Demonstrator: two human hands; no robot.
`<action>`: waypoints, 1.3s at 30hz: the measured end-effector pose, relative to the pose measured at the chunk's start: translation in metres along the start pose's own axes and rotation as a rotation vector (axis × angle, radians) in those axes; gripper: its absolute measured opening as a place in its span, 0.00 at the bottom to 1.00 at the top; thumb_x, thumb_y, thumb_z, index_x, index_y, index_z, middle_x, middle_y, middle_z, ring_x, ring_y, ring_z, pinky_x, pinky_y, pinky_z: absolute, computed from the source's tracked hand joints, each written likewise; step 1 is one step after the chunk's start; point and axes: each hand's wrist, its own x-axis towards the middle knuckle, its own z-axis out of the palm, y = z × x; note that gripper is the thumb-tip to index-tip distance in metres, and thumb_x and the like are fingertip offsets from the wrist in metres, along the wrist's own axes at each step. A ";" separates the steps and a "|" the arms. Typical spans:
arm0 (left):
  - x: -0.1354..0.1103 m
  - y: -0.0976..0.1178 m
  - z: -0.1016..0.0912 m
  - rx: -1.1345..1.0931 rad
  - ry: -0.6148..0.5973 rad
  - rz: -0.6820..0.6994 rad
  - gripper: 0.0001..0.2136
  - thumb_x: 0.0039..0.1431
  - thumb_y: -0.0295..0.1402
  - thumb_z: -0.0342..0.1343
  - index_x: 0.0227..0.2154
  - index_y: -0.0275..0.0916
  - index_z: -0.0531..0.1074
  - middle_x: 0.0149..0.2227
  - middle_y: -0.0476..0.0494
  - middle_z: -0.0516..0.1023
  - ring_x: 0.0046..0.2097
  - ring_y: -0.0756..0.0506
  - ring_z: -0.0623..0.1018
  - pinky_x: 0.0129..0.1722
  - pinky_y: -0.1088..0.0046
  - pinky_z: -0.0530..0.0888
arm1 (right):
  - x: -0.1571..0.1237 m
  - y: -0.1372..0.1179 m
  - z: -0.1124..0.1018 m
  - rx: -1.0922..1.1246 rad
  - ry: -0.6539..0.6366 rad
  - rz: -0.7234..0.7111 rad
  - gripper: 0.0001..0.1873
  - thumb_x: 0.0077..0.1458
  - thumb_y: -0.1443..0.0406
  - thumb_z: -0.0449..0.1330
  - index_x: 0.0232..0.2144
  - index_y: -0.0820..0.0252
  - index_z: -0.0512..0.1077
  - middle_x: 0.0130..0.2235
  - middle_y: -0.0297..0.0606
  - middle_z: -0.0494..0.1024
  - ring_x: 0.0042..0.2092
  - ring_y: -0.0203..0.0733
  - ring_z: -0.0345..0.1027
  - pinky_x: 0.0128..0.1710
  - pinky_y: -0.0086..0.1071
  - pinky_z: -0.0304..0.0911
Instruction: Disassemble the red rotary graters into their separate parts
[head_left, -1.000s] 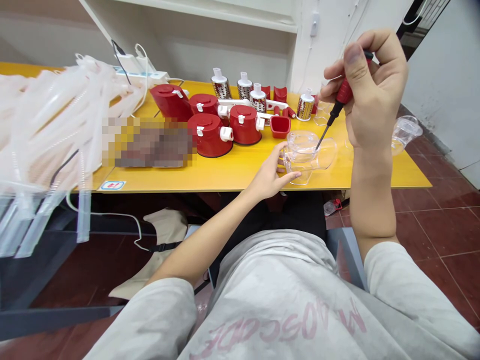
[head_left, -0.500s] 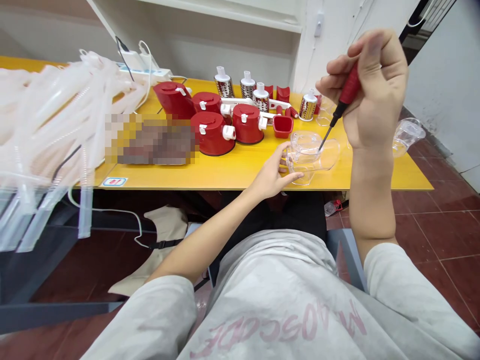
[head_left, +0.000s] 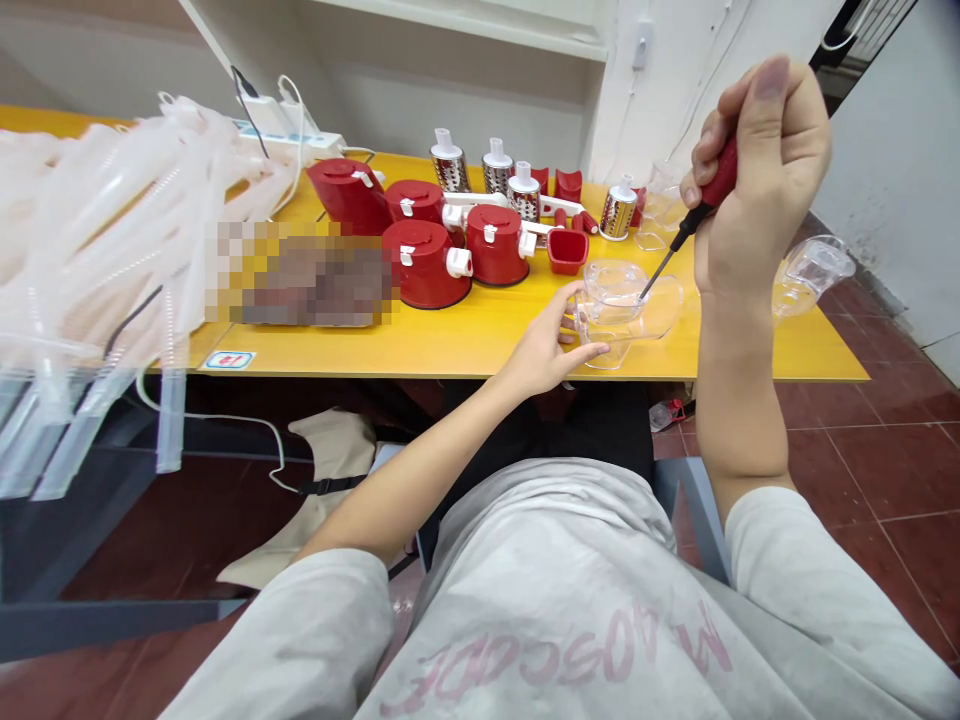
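A clear plastic housing [head_left: 658, 318] with a rounded opening and a tube-like side stands near the table's front edge. My left hand [head_left: 546, 345] grips its left end, the fingers behind it and the thumb in front near its base. My right hand [head_left: 772, 170] is raised above and to the right, its fingers closed round the red handle of a screwdriver [head_left: 701, 212]. The black-collared shaft slants down to the left, and its tip meets the housing near the middle. Whether a screw sits under the tip is too small to tell.
Behind the housing are several red grater bodies [head_left: 427, 265], several metal grater drums [head_left: 618, 210] and a small red cup [head_left: 567, 251]. Another clear housing [head_left: 814, 275] lies at the right edge of the yellow table [head_left: 487, 345]. Translucent plastic bags [head_left: 142, 200] cover the left side.
My right hand has shifted slightly right and its fingers have curled in more round the handle. The screwdriver leans over more, its tip still at the housing. My left hand keeps its hold.
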 end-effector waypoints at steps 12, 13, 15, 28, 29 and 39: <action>0.000 -0.001 0.000 0.009 0.022 0.023 0.47 0.61 0.54 0.78 0.76 0.47 0.63 0.63 0.34 0.84 0.53 0.38 0.86 0.54 0.57 0.86 | -0.013 0.004 -0.014 -0.304 -0.076 -0.099 0.10 0.75 0.47 0.64 0.43 0.36 0.83 0.41 0.33 0.82 0.36 0.45 0.74 0.35 0.41 0.71; 0.000 -0.001 0.000 0.012 0.029 0.026 0.47 0.61 0.54 0.78 0.76 0.47 0.63 0.63 0.35 0.84 0.53 0.38 0.86 0.54 0.57 0.86 | -0.012 0.003 -0.014 -0.299 -0.100 -0.069 0.11 0.75 0.45 0.64 0.44 0.36 0.83 0.40 0.34 0.81 0.34 0.45 0.73 0.33 0.41 0.70; 0.000 -0.002 0.001 0.020 0.040 0.029 0.47 0.60 0.54 0.78 0.76 0.47 0.64 0.61 0.36 0.85 0.52 0.39 0.86 0.54 0.57 0.85 | -0.009 -0.002 -0.012 -0.250 -0.151 0.003 0.14 0.74 0.44 0.62 0.44 0.37 0.82 0.39 0.34 0.81 0.32 0.44 0.70 0.31 0.41 0.67; 0.000 0.001 0.000 0.021 0.024 0.020 0.46 0.61 0.54 0.78 0.76 0.47 0.64 0.62 0.35 0.84 0.53 0.38 0.86 0.52 0.57 0.86 | -0.003 -0.019 0.004 0.063 -0.189 0.188 0.29 0.68 0.34 0.65 0.28 0.45 0.73 0.23 0.30 0.60 0.25 0.42 0.44 0.26 0.42 0.46; 0.000 0.001 0.000 0.016 0.024 0.017 0.46 0.61 0.54 0.78 0.76 0.47 0.64 0.62 0.35 0.84 0.53 0.38 0.86 0.52 0.58 0.86 | -0.003 -0.021 0.005 0.063 -0.184 0.194 0.31 0.67 0.33 0.64 0.26 0.46 0.71 0.23 0.30 0.58 0.25 0.42 0.43 0.26 0.42 0.46; 0.001 0.005 0.000 -0.016 -0.004 0.008 0.47 0.62 0.55 0.76 0.77 0.46 0.63 0.66 0.32 0.82 0.55 0.37 0.86 0.51 0.58 0.87 | 0.003 -0.020 0.008 0.046 -0.207 0.285 0.45 0.61 0.30 0.68 0.22 0.52 0.50 0.23 0.30 0.44 0.25 0.36 0.31 0.22 0.39 0.31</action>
